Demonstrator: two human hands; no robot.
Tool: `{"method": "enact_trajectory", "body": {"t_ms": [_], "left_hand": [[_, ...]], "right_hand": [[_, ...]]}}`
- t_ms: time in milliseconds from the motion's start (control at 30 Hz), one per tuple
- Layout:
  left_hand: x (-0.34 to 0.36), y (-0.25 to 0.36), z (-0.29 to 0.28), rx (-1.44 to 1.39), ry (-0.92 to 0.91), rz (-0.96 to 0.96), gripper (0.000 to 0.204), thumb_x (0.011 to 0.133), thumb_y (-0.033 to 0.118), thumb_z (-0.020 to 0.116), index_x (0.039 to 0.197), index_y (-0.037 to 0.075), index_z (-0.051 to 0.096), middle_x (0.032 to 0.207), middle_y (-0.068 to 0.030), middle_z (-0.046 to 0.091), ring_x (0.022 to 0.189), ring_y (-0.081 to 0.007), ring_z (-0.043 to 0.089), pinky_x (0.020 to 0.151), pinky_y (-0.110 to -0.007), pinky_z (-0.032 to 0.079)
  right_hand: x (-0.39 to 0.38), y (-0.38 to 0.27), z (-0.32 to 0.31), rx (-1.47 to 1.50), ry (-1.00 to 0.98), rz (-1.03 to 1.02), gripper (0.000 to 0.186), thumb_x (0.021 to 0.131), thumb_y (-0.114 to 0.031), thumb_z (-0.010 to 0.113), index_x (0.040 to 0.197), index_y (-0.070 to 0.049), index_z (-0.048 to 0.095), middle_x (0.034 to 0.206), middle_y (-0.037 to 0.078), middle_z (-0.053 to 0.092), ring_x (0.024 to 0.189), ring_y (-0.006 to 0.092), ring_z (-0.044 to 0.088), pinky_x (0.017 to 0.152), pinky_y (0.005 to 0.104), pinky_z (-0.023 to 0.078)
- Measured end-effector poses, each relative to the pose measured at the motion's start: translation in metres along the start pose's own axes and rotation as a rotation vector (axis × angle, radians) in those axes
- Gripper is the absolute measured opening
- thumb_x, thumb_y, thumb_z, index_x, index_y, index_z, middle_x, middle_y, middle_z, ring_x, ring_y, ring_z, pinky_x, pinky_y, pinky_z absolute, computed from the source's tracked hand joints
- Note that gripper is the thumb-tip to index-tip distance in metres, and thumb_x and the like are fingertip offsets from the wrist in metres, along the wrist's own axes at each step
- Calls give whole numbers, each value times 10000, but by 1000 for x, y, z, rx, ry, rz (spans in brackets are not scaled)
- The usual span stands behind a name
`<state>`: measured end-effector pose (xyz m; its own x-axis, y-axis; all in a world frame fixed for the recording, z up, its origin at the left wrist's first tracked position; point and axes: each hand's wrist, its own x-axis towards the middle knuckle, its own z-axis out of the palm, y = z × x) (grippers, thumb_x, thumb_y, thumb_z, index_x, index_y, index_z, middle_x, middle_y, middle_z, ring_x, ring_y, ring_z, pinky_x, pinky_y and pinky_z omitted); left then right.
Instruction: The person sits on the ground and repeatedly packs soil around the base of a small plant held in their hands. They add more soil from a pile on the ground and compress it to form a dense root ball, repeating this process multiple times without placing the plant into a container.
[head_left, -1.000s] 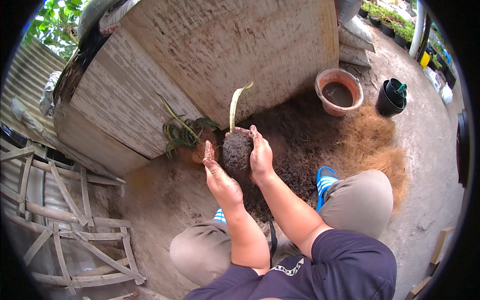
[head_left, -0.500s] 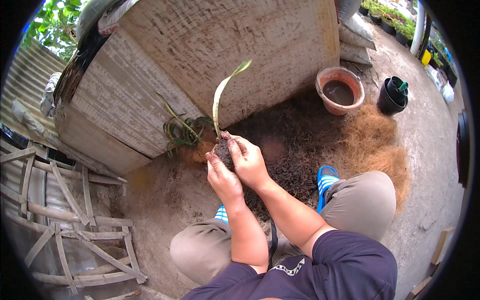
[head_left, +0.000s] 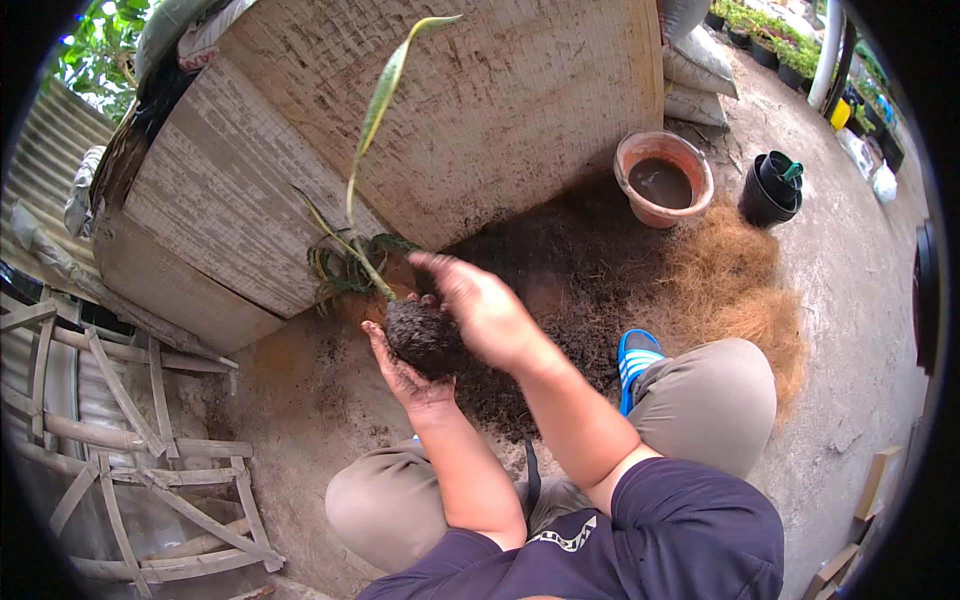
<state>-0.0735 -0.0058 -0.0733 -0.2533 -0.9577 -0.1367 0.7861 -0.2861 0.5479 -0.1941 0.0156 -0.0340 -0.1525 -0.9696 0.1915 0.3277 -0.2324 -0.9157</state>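
A dark, damp root ball (head_left: 420,335) rests in my left hand (head_left: 408,385), whose dirty palm and fingers cradle it from below and the side. From the ball rises a long, slender yellow-edged green leaf (head_left: 382,95), leaning up and away. My right hand (head_left: 485,310) is raised at the ball's upper right, its fingers smeared by motion, so its grip is unclear. Behind the ball lies another leafy plant (head_left: 335,265) against the pale panel. Dark soil (head_left: 530,260) is spread on the ground beyond my hands.
A terracotta-coloured bucket of muddy water (head_left: 660,185) and stacked black pots (head_left: 772,195) stand back right, beside brown fibre (head_left: 740,300). A wooden lattice (head_left: 150,450) lies left, weathered panels (head_left: 480,100) rise ahead, white sacks (head_left: 695,80) are stacked behind, and my bent knees flank my arms.
The root ball and leaf have shifted left. My left hand has turned from beside the ball to beneath it. My right hand has lifted off the ball's side and is now blurred.
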Motion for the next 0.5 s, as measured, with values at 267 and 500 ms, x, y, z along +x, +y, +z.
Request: {"method": "enact_trajectory", "body": {"t_ms": [267,500], "left_hand": [[5,-2,1,-305,-275,-127,644,799,593,486,1129,40,479,1073,-120,535,1001,-299,514,853,-461,435],[6,-2,3,-409,-277,-171,604,788,542,543,1128,48,469,1073,-102,515,1020,-271,490,876,-445,422]], "right_hand": [[38,74,-93,-11,586,80,314,885,-234,508,1031,35,578,969,99,621,892,154,564,813,271,421],[20,153,-116,-612,546,535,377,812,-310,538,1010,3,607,1015,197,611,1007,304,569,861,356,430]]}}
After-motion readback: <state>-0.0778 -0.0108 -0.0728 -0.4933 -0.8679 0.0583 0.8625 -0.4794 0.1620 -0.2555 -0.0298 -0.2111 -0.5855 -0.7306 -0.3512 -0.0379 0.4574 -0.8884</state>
